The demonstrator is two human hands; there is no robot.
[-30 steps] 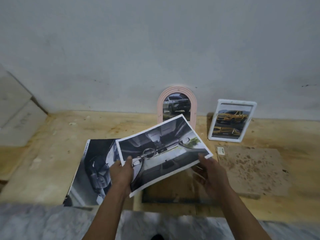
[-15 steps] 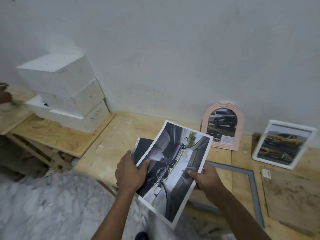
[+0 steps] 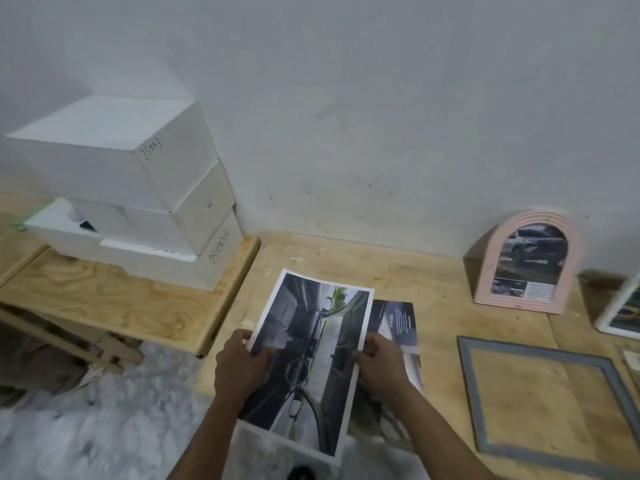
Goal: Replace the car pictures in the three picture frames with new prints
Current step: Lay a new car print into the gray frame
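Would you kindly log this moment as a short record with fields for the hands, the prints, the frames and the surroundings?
left hand: left hand grips the left edge of the car interior print
right hand: right hand pinches its right edge
second print: second print lies on the wooden table, partly under the held one
pink arched frame: pink arched frame leans against the wall, car picture inside
white frame: white frame at right edge, cut off
grey frame: grey frame lies flat, no picture in it
surroundings: white boxes stacked on a lower bench
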